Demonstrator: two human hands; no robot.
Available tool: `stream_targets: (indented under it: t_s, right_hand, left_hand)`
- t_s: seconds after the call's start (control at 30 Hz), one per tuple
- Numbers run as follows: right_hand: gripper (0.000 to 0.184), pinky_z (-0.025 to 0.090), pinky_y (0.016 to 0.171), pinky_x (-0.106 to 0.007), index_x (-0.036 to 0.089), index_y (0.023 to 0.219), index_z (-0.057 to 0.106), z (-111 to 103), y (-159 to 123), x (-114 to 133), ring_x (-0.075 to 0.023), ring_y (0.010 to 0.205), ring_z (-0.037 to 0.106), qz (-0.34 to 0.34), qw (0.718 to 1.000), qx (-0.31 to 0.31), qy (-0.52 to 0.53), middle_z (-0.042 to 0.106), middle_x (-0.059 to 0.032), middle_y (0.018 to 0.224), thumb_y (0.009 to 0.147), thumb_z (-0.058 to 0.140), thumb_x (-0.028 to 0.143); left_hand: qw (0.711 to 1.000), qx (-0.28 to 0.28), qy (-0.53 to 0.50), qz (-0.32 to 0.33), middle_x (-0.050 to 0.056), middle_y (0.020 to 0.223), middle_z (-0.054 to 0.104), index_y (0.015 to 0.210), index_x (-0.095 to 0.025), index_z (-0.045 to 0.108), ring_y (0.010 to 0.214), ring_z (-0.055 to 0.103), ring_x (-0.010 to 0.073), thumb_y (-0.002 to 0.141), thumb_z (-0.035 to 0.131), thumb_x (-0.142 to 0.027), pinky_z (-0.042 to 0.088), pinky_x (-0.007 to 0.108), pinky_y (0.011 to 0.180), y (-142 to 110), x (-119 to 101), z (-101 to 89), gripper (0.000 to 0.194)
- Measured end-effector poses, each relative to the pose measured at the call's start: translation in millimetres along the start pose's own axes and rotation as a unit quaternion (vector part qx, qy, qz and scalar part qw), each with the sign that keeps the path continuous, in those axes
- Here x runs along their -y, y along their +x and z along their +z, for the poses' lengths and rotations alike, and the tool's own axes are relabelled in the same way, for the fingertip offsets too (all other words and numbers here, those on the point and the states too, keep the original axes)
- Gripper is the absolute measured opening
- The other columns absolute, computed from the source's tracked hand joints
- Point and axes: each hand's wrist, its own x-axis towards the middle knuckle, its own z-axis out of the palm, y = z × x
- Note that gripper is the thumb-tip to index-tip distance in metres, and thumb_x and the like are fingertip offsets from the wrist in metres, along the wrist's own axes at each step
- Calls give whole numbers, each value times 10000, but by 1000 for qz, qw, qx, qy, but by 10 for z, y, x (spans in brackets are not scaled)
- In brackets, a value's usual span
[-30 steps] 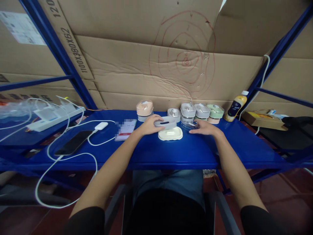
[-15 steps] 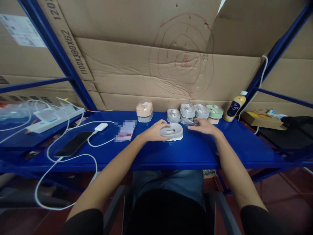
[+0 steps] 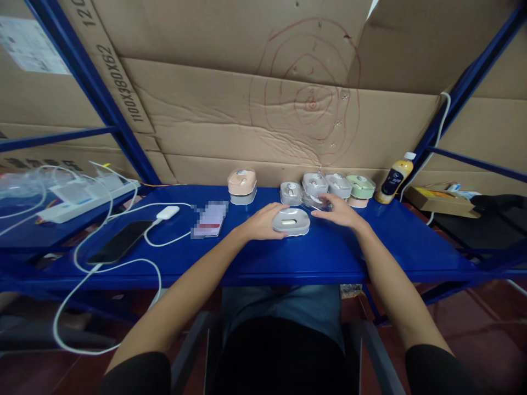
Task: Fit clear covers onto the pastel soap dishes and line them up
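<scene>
A grey oval box (image 3: 291, 226) with a pale slot in its recessed top stands on the blue table in front of me. My left hand (image 3: 265, 222) is closed around its left side. On the other side, my right hand (image 3: 338, 210) pinches a clear plastic lid (image 3: 313, 203), tilted and just above and behind the grey box. The lid's right part is covered by my fingers. Directly behind the lid are small lidded boxes, one of them a grey box (image 3: 291, 193) with a clear top.
At the back stand a peach box (image 3: 242, 185), a green-topped box (image 3: 360, 189) and a juice bottle (image 3: 396, 178). To the left lie a phone with a blurred screen (image 3: 211, 218), a dark phone (image 3: 120, 242) and white cables. A cardboard wall (image 3: 214, 120) closes the back.
The clear lid in my right hand has risen and tilted, moving slightly left toward the grey box. The left hand and grey box have shifted only a little.
</scene>
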Motion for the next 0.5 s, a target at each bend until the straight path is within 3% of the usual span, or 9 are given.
stream_targets:
  t_s: [0.13, 0.33, 0.5]
  right_hand:
    - [839, 605, 1015, -570, 192, 1449, 683, 14, -7, 40, -355, 1103, 724, -11, 1000, 4, 4, 745, -158, 1234, 807, 862, 703]
    - [860, 611, 990, -533, 229, 1437, 695, 80, -23, 119, -342, 1115, 701, -102, 994, 36, 20, 721, -130, 1243, 732, 927, 663]
    - [878, 589, 1028, -538, 219, 1428, 700, 191, -57, 270, -343, 1112, 697, -138, 987, 75, 8, 708, -129, 1210, 707, 957, 650]
  left_hand:
    - [1000, 6, -24, -16, 167, 1548, 623, 1599, -245, 519, 1442, 602, 434, 740, 934, -511, 478, 612, 1229, 6, 56, 37, 991]
    - [992, -20, -108, -55, 215, 1506, 627, 1705, -227, 299, 1423, 615, 455, 602, 1030, -588, 487, 647, 1210, 32, 107, 203, 1372]
    - [987, -21, -147, -58, 238, 1500, 633, 1742, -214, 183, 1419, 626, 467, 607, 1037, -570, 488, 659, 1202, 43, 77, 261, 1465]
